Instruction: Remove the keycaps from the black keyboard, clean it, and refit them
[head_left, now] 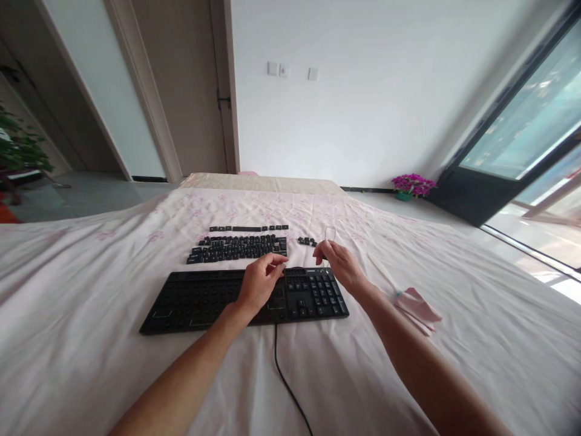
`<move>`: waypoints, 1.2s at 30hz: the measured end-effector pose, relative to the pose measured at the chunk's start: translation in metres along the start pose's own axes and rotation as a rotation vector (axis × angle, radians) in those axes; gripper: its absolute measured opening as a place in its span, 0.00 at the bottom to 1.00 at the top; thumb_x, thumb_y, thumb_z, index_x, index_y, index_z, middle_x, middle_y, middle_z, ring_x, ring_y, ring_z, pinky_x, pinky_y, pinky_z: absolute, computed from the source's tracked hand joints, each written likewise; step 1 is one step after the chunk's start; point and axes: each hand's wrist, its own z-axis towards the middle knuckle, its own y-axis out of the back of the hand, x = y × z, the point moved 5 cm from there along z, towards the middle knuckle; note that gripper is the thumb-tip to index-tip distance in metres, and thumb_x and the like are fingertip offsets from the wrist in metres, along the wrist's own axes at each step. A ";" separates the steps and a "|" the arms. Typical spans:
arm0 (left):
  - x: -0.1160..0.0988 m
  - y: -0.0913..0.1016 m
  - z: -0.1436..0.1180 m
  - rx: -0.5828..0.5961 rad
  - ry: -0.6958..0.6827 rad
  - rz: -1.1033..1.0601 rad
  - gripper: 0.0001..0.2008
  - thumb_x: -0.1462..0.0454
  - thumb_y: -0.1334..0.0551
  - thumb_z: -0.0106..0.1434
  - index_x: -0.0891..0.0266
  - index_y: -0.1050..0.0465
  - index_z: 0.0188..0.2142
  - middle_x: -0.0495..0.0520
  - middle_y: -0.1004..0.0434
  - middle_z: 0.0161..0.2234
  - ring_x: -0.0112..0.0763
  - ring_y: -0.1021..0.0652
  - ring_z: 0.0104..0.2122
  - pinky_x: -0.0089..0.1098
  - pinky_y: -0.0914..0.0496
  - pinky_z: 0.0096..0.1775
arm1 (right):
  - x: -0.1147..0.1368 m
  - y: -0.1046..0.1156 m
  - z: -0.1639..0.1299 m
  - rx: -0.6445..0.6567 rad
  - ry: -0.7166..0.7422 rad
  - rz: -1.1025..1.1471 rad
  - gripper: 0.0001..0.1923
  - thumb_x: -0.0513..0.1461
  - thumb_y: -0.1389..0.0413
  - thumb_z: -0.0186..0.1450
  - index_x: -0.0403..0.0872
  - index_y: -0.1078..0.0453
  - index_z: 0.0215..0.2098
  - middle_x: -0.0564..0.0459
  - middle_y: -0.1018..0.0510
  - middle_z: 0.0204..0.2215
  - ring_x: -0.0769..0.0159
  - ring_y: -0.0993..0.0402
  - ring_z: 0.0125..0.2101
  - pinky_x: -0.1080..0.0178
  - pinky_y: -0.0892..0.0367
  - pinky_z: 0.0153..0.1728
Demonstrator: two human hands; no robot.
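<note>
A black keyboard (195,300) lies on a pale floral cloth (91,339), most of its main keys stripped off; the number pad at its right still has keys. Removed black keycaps (238,248) are laid in rows behind it, with a small cluster of keycaps (307,241) further right. My left hand (261,281) hovers over the keyboard's upper middle, fingertips pinched together as if on a small keycap, though I cannot make one out. My right hand (340,263) pinches a thin wire keycap puller (330,233), held upright above the keyboard's top right corner.
The keyboard's black cable (285,381) runs toward me over the cloth. A folded pink cloth (417,309) lies right of the keyboard. Beyond the covered surface are a door (190,91), a pot of purple flowers (412,185) and a large window (521,133) at right.
</note>
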 end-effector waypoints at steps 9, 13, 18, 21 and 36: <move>0.025 0.002 -0.012 0.051 0.015 0.222 0.10 0.67 0.41 0.59 0.57 0.23 0.38 0.48 0.20 0.36 0.31 0.22 0.36 0.31 0.30 0.41 | 0.008 -0.043 -0.017 0.280 0.001 0.266 0.17 0.47 0.51 0.67 0.45 0.26 0.40 0.53 0.24 0.30 0.73 0.33 0.23 0.70 0.38 0.22; 0.021 0.000 -0.013 0.113 -0.011 0.292 0.11 0.68 0.40 0.57 0.55 0.23 0.38 0.47 0.20 0.36 0.31 0.22 0.35 0.30 0.31 0.40 | 0.006 -0.051 -0.018 0.342 -0.003 0.280 0.15 0.46 0.50 0.67 0.46 0.27 0.42 0.54 0.23 0.32 0.72 0.31 0.25 0.69 0.36 0.26; 0.019 0.000 -0.015 0.128 -0.040 0.328 0.10 0.67 0.38 0.58 0.54 0.23 0.39 0.47 0.21 0.35 0.31 0.22 0.36 0.29 0.32 0.39 | 0.016 -0.057 -0.020 0.356 0.051 0.228 0.13 0.43 0.50 0.68 0.46 0.26 0.36 0.55 0.23 0.30 0.71 0.31 0.26 0.69 0.35 0.29; 0.020 -0.001 -0.015 0.136 -0.052 0.362 0.09 0.66 0.38 0.58 0.54 0.23 0.38 0.46 0.21 0.35 0.30 0.22 0.37 0.29 0.32 0.39 | 0.025 -0.057 -0.020 0.350 0.114 0.154 0.11 0.40 0.50 0.67 0.46 0.26 0.35 0.55 0.23 0.30 0.70 0.30 0.28 0.68 0.34 0.32; 0.018 -0.014 -0.014 0.218 -0.109 0.555 0.05 0.62 0.35 0.58 0.52 0.22 0.36 0.46 0.22 0.35 0.32 0.24 0.38 0.29 0.36 0.37 | 0.017 -0.062 -0.021 0.393 0.247 0.118 0.12 0.40 0.51 0.69 0.46 0.27 0.35 0.52 0.22 0.33 0.68 0.27 0.33 0.67 0.33 0.38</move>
